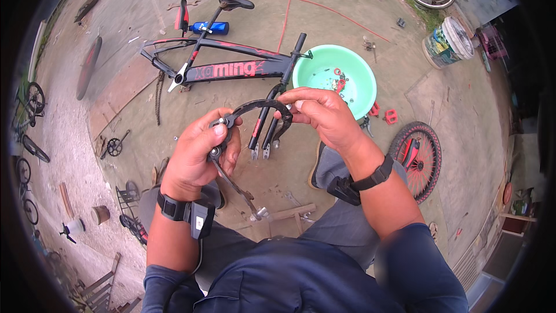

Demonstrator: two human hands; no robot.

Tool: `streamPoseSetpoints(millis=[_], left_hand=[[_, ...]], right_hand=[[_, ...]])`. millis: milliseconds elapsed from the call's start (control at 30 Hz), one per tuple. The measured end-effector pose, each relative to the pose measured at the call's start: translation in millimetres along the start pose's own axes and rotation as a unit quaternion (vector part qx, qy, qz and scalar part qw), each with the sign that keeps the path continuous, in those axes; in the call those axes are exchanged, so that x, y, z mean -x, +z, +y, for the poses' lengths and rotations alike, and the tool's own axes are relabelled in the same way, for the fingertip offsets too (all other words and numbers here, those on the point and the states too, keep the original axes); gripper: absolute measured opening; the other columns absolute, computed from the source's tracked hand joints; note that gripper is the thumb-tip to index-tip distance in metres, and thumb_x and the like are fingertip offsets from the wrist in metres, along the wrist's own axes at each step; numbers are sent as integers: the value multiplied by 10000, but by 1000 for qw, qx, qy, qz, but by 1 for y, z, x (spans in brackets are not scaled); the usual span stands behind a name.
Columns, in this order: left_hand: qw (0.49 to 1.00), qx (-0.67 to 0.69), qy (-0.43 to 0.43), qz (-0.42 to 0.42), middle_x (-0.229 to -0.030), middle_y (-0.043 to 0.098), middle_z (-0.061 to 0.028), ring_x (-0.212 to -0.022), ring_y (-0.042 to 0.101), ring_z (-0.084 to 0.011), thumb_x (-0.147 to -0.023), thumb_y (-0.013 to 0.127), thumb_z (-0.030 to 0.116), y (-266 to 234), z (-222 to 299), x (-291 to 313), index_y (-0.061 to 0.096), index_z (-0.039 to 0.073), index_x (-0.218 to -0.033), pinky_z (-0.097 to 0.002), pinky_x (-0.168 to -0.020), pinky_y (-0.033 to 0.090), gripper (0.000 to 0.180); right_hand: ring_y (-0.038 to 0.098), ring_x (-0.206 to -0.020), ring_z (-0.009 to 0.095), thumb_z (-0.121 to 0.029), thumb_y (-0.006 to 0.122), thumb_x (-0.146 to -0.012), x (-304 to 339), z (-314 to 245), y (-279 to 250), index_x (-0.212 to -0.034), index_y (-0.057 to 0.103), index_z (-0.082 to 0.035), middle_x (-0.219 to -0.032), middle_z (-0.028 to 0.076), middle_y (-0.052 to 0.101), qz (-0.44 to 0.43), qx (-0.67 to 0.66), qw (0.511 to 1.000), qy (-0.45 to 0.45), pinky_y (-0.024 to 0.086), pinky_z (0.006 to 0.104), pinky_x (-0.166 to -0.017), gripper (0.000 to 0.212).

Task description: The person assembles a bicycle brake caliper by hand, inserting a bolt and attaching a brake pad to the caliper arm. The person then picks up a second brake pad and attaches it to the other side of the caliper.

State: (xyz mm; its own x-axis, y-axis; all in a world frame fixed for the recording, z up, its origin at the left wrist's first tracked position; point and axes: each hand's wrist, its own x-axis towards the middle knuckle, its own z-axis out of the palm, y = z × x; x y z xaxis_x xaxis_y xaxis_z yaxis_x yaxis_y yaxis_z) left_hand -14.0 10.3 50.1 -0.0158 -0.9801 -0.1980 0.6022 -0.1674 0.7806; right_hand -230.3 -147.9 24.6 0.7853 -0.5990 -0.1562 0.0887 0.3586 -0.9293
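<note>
Head view, 1 frame.

Item 1: curved black brake arm (260, 106), arched, long axis running left to right between both hands, held at chest height above the ground. Left hand (202, 153) closed around its left end, thumb pressed on a small bolt there; a thin black stay with a metal end hangs down from this hand toward the knees. Right hand (321, 117) pinches the right end between thumb and fingers. Both hands sit equally near the part, 1 at each end.

Item 2: black and red bicycle frame (226, 64), lying flat on the concrete ground beyond the hands, saddle fitted, fork legs pointing toward the person, no wheels.

Item 3: green plastic basin (356, 90), just right of the frame's head tube; holds a few small red and metal parts.

Item 4: 2 red pedals (385, 115) on the ground beside the basin.

Item 5: small wheel with red spokes (418, 159), lying right of the right forearm.

Item 6: blue bottle (209, 26), behind the frame.

Item 7: paint bucket (447, 43), far right; contents not discernible.
</note>
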Motion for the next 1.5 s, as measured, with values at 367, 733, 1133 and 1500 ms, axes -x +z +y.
streamPoseSetpoints(millis=[367, 733, 1133, 1500], left_hand=[[994, -109, 8, -1, -957, 686, -184, -545, 616, -138, -910, 679, 98, 8, 12, 15, 470, 64, -1185, -237, -465, 484, 346], [920, -385, 61, 32, -1038, 651, -103, -710, 624, -102, -897, 630, -69, 12, -8, 8, 533, 29, -1120, -242, -551, 541, 262], [911, -403, 81, 35, -776, 606, -5, -599, 567, -64, -893, 666, -34, 11, -15, 5, 579, 58, -1107, -245, -520, 454, 249], [851, -511, 115, 39, -835, 647, -82, -600, 597, -162, -811, 678, -55, 5, -18, 0, 611, 57, -1086, -299, -562, 472, 305]], right_hand=[[697, -963, 195, -110, 614, -965, -5, -1, -10, -1228, 636, 21, -1109, 96, 684, 71, -40, 997, 12, 575, 290, -832, 295], [699, -902, 165, -120, 617, -970, -1, -5, -4, -1173, 656, 29, -1034, 84, 704, -35, -20, 998, 41, 578, 307, -795, 255], [700, -947, 202, -144, 603, -983, 1, -4, -4, -1192, 634, 37, -1072, 96, 682, -41, -18, 999, 3, 575, 363, -844, 278], [688, -988, 222, -89, 587, -957, 2, -14, -6, -1292, 564, 51, -1145, 111, 655, -18, -22, 999, 45, 559, 362, -891, 364]])
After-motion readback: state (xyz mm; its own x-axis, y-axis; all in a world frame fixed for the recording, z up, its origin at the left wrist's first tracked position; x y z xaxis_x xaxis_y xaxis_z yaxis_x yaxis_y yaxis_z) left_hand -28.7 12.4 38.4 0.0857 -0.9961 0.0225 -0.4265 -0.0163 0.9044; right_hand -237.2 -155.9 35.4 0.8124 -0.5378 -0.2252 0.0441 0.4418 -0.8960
